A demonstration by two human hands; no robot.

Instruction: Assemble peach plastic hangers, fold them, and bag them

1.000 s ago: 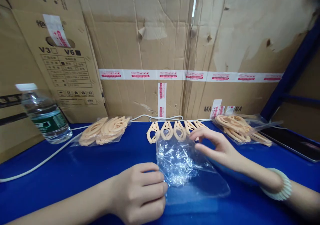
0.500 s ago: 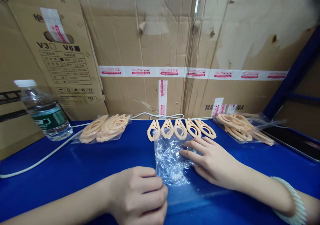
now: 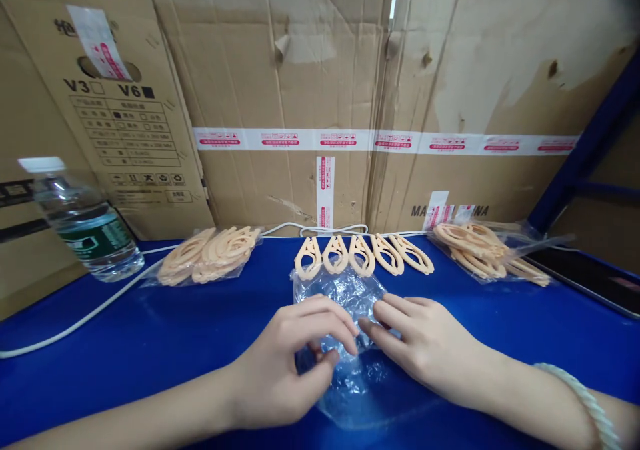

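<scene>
Hands [image 3: 287, 363] curl over the plastic bag [image 3: 345, 290], flanked by roomy blue tabletop [image 3: 210, 330].

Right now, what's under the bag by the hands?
Blue table shows through the bag. Shiny creases, the left hand and the right hand cover other parts; I can't see under those.

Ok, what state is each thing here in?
Clear plastic bag: crinkled, partly spread
Five folding hangers: folded, in a row
Left hanger bundle: bagged
Right hanger bundle: bagged
Water bottle: capped, partly filled
Phone or tablet: screen dark
White cable: slack
Printed carton: handhole partly taped
Left hand: open, fingers curved
Right hand: fingers bent, grip unclear
</scene>
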